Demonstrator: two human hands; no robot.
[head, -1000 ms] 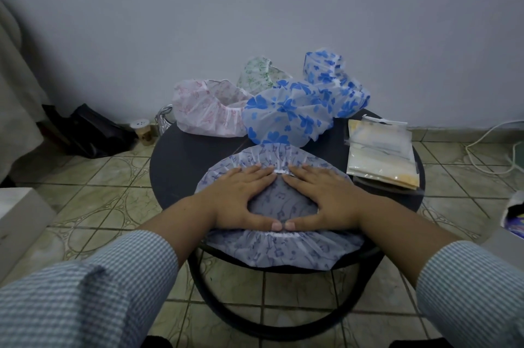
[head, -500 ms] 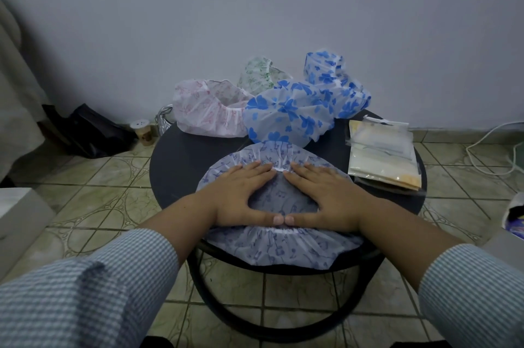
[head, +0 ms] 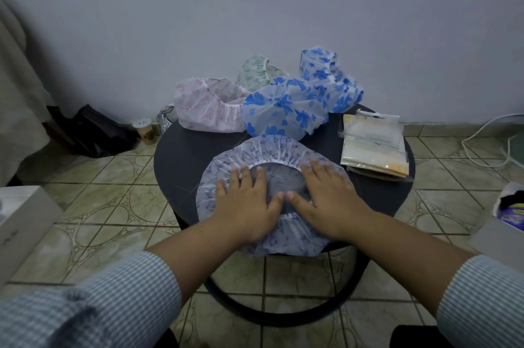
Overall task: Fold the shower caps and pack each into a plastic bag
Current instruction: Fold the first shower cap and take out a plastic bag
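Observation:
A pale purple shower cap (head: 272,150) lies spread flat at the near edge of a round dark table (head: 187,154), its elastic opening facing up. My left hand (head: 245,201) presses flat on its left side with fingers straight. My right hand (head: 329,197) presses flat on its right side; the thumbs nearly meet in the middle. Behind lie a cap with blue flowers (head: 283,111), a second blue-flowered one (head: 331,78), a pink cap (head: 207,105) and a green-patterned cap (head: 256,71). A stack of clear plastic bags (head: 373,143) rests at the table's right.
A white box (head: 17,223) stands on the tiled floor at left. A black bag (head: 96,132) and a small jar (head: 146,132) sit by the wall. A white cable (head: 482,146) runs along the floor at right, near a box (head: 507,217).
Both hands slid apart and toward me over the purple cap, spreading it flatter. Its elastic opening now shows between and beyond the fingers.

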